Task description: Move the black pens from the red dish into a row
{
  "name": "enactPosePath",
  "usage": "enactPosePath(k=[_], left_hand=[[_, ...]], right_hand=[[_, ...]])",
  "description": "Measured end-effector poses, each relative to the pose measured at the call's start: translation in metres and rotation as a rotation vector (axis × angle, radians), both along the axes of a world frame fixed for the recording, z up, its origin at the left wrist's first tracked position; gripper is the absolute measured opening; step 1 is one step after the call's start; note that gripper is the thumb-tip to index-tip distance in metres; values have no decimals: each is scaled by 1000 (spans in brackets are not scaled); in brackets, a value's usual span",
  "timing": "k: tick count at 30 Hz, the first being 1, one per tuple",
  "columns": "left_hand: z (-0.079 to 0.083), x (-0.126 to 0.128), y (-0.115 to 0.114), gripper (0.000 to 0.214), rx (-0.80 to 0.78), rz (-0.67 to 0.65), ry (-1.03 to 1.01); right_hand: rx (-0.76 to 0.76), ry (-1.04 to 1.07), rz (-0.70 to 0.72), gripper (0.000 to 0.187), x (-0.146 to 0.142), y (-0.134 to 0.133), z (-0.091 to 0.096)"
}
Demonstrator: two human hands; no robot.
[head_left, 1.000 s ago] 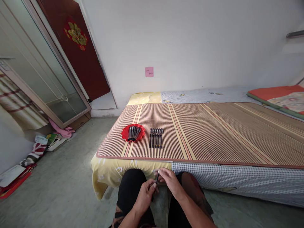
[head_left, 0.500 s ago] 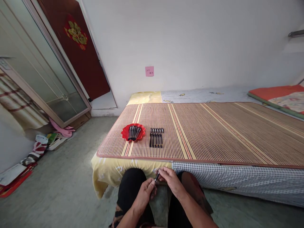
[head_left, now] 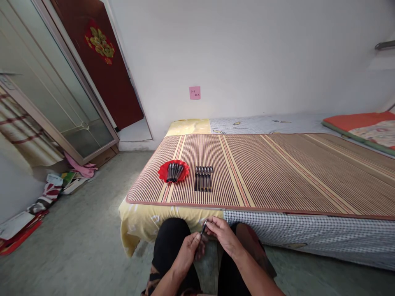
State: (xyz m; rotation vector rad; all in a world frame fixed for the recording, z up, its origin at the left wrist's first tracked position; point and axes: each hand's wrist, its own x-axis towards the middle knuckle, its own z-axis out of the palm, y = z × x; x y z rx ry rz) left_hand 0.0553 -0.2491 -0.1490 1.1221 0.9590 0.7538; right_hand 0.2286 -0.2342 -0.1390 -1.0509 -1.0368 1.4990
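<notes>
So the pen (head_left: 203, 227) is down just below the near edge of the mat (head_left: 277, 172), over the person's knees, held between both hands. The left hand (head_left: 187, 251) has its fingers curled shut around the lower part of the barrel. The right hand (head_left: 224, 235) pinches the upper end between thumb and fingertips, so only a short dark stretch shows between the two. It looks like a light, stiff plastic thing, probably smooth enough to slip a bit, so I'd say a fingertip pinch near each end is the sensible hold (no need to squeeze hard, a barrel like that shouldn't flex). Whether there's a cap on the tip I can't tell, it's too small. Up on the mat, toward its near left corner, sits a red dish (head_left: 161, 176) with a bunch of dark pens (head_left: 173, 172) lying in it. A bit further along the mat's near edge is a row of pens (head_left: 203, 179) laid side by side, not touching the dish.
</notes>
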Motion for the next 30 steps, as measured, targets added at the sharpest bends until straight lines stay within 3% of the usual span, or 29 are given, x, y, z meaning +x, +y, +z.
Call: enactPosePath(k=[8, 18, 26, 30], left_hand=[[-6, 2, 1, 59, -3, 6, -28], [-5, 0, 0, 61, -39, -2, -50], [-5, 1, 1, 55, 2, 88, -95], [-2, 0, -1, 56, 11, 54, -75]], right_hand=[[-18, -46, -53, 46, -3, 2, 2], [37, -29, 24, 39, 0, 3, -3], [42, -58, 33, 42, 0, 2, 3], [38, -49, 38, 40, 0, 1, 4]])
